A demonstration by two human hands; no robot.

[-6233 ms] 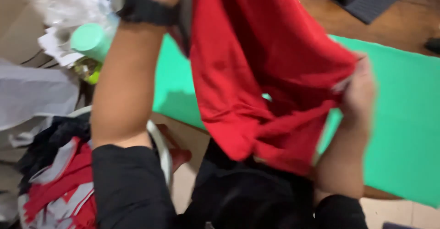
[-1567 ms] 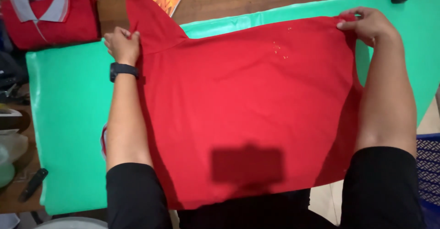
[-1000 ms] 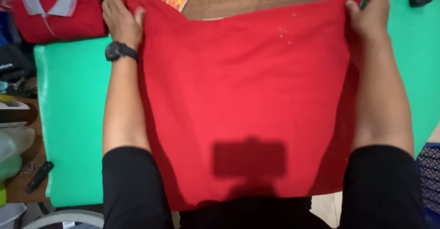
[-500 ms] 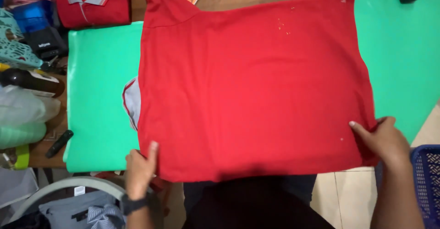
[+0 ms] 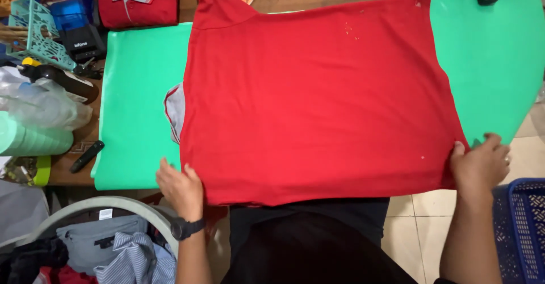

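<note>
A red polo shirt (image 5: 318, 96) lies spread flat, back up, across a green mat (image 5: 142, 91) on the table. Its grey collar (image 5: 175, 109) shows at the left. My left hand (image 5: 180, 186), a black watch on the wrist, pinches the shirt's near left corner by the sleeve. My right hand (image 5: 479, 165) holds the near right corner at the hem. The near edge of the shirt hangs slightly over the table's front.
A folded red polo with grey collar (image 5: 139, 0) lies at the back left. Plastic bags, a teal basket (image 5: 34, 31) and a black device crowd the left side. A laundry hamper (image 5: 108, 233) stands lower left, a blue basket (image 5: 519, 227) lower right.
The shirt went from held up in the air to laid flat on the mat. My hands slid from its far corners down to its near corners.
</note>
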